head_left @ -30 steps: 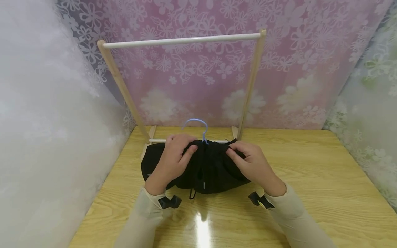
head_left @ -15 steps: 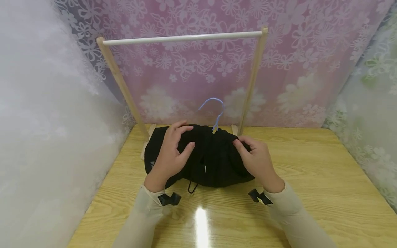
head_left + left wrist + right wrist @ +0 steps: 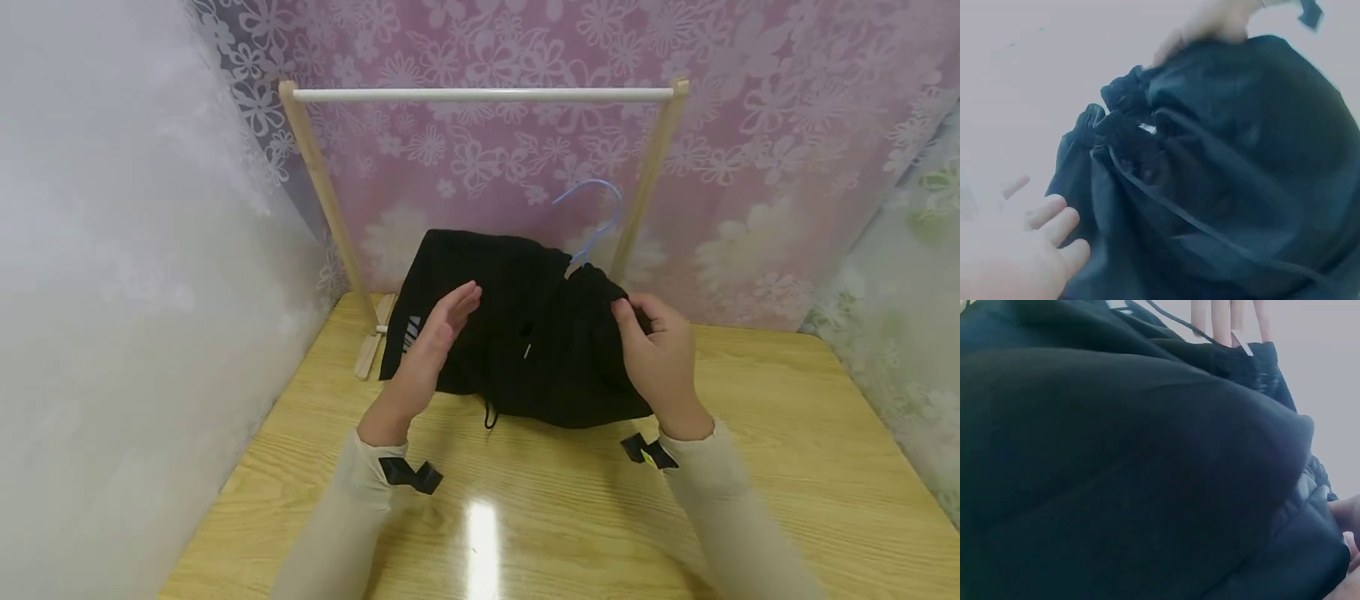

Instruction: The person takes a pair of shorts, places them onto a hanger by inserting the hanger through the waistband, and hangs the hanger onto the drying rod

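Observation:
Black drawstring shorts (image 3: 517, 325) hang tilted above the table, lower on the right, with a pale logo near their left edge. From the gathered waistband rises the blue hook of a hanger (image 3: 592, 240); its body is hidden inside the cloth. At the waist's right end, my right hand (image 3: 663, 358) pinches the fabric between thumb and fingers. My left hand (image 3: 427, 362) is held up in front of the shorts' left part with its fingers extended, gripping nothing. In the left wrist view, the gathered waistband (image 3: 1125, 103) and a long cord show beside the left fingers (image 3: 1060, 225).
Behind the shorts stands a rack with a white top rod (image 3: 480, 96) and wooden posts (image 3: 654, 167). Its left foot (image 3: 369, 354) rests on the wood-grain table (image 3: 795, 467). Flower-patterned curtains enclose the back and sides.
The shorts and hanger have risen and shifted right, tilting down to the right. My left hand has let go and straightened its fingers. My right hand has moved up and right, still pinching the waist.

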Motion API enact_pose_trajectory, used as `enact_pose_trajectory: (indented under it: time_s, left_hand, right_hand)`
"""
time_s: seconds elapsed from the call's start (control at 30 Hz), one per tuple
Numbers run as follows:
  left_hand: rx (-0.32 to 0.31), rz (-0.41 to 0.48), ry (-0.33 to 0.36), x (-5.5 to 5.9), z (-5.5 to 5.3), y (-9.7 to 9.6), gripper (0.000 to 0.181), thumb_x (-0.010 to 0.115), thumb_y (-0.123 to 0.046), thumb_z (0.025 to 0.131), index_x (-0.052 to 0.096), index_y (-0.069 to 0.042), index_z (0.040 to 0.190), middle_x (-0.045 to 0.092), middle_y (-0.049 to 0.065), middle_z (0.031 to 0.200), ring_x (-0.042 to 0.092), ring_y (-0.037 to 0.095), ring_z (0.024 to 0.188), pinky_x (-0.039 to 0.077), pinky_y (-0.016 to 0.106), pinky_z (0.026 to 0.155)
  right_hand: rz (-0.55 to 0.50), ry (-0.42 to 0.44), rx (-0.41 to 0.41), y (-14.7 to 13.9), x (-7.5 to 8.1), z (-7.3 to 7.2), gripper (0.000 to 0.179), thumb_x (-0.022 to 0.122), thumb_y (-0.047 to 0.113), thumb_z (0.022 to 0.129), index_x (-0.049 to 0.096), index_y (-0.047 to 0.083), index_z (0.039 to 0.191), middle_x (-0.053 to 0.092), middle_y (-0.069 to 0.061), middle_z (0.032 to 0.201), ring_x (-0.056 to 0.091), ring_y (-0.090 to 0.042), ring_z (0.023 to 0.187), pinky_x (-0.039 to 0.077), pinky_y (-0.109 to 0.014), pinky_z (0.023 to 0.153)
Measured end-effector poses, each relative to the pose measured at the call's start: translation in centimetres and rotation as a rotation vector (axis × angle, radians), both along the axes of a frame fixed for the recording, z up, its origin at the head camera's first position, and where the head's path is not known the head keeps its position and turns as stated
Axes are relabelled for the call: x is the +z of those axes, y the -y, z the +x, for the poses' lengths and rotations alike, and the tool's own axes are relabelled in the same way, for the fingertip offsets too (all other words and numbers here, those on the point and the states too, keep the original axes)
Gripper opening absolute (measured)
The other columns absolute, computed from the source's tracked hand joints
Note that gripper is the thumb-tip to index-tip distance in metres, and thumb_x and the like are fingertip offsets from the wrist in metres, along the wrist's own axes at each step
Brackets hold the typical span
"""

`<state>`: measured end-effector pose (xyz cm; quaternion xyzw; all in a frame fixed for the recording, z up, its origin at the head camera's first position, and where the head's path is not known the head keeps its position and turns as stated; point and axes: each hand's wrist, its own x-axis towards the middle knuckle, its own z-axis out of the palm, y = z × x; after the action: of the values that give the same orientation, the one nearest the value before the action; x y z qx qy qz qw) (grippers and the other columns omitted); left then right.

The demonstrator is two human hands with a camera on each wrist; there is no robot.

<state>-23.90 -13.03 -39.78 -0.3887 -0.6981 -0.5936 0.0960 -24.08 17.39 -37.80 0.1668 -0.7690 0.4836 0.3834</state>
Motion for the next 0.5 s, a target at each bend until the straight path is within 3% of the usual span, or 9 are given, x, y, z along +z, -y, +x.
enact_pose_trajectory:
  time_s: [0.03, 0.1, 0.27, 0.5]
  left_hand:
    - [-0.045, 0.039, 0.027, 0.1, 0.0, 0.1, 0.080, 0.027, -0.063, 0.108, 0.019, -0.006, 0.164, 0.023, 0.017, 0.168, 0.023, 0.030, 0.155, 0.014, 0.055, 0.125]
    - [-0.064, 0.068, 0.057, 0.1, 0.0, 0.3, 0.083, 0.026, -0.066, 0.107, 0.017, -0.007, 0.164, 0.022, 0.017, 0.168, 0.022, 0.030, 0.155, 0.012, 0.055, 0.126]
    - [0.037, 0.029, 0.090, -0.6, -0.8, 0.7, 0.080, 0.029, -0.064, 0.107, 0.020, -0.010, 0.164, 0.027, 0.014, 0.166, 0.027, 0.028, 0.153, 0.018, 0.055, 0.124]
    - [0.129, 0.094, 0.109, -0.6, -3.4, 1.1, 0.065, 0.032, -0.050, 0.112, 0.024, -0.012, 0.164, 0.031, 0.010, 0.165, 0.031, 0.026, 0.152, 0.022, 0.049, 0.125]
  right_hand:
    - [-0.004, -0.030, 0.000, 0.0, 0.6, -0.3, 0.014, 0.067, 0.003, 0.099, 0.075, -0.006, 0.091, 0.069, -0.019, 0.079, 0.051, 0.000, 0.065, 0.040, -0.015, 0.062]
    - [0.006, -0.083, -0.010, -0.1, 1.7, -0.9, 0.015, 0.068, 0.002, 0.099, 0.075, -0.007, 0.090, 0.068, -0.019, 0.076, 0.048, 0.001, 0.061, 0.038, -0.015, 0.059]
    - [0.097, -0.121, -0.056, 0.4, 4.4, -2.4, 0.023, 0.066, 0.010, 0.101, 0.073, -0.006, 0.087, 0.065, -0.016, 0.072, 0.045, -0.005, 0.060, 0.036, -0.019, 0.060]
    - [0.207, -0.117, -0.098, 2.3, 8.6, -4.6, 0.030, 0.062, 0.018, 0.104, 0.071, -0.004, 0.085, 0.067, -0.016, 0.078, 0.049, -0.016, 0.064, 0.036, -0.021, 0.062]
